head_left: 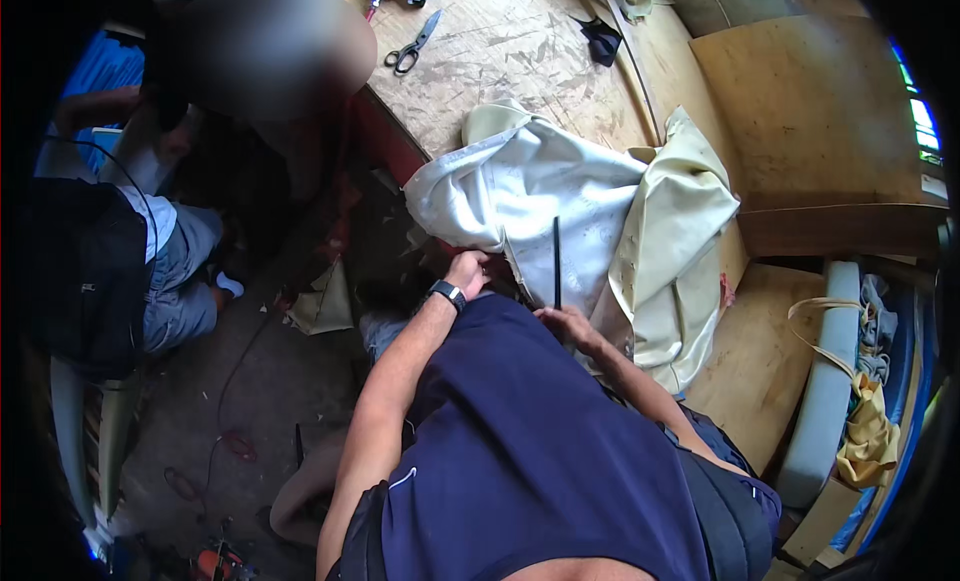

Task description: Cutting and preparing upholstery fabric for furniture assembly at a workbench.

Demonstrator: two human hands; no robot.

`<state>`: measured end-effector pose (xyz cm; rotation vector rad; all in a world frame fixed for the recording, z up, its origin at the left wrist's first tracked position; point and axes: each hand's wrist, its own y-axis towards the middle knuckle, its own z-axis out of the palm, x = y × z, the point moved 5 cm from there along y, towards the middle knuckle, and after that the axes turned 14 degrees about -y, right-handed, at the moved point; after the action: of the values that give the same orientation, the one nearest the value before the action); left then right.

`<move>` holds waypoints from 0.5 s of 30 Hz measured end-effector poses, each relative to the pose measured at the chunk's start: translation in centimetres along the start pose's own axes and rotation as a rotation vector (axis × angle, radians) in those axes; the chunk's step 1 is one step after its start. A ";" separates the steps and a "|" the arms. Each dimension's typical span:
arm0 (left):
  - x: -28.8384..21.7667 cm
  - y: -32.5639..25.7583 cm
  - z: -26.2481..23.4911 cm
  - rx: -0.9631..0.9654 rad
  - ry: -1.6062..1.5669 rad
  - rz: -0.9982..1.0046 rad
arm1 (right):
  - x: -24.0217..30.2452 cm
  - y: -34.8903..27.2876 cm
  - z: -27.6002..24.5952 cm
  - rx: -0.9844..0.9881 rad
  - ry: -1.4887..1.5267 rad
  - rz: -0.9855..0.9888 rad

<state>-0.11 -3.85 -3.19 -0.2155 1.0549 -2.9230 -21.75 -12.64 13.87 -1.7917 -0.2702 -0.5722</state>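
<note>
The right hand (570, 324) is closed around the near end of a thin dark rod (557, 263), which stands up against the cream fabric (590, 211). The left hand (467, 274), with a watch (449, 294) at its wrist, is curled shut on the near edge of the fabric, just left of the rod. The fabric lies bunched on the near part of a scuffed plywood table (500, 51). Far on the table lie scissors (413, 44), and to their right a small dark rag (602, 39). At the left, well apart, a person in grey shorts (175, 281) sits on the floor.
</note>
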 end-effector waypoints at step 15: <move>-3.3 -4.2 5.9 0.382 -0.238 -0.102 | 19.8 3.4 -6.3 -0.126 -0.393 -0.479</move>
<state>4.05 -4.08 3.57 -0.5978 0.4561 -3.0122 -4.81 -21.77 22.47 -1.9631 -0.9699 -0.5725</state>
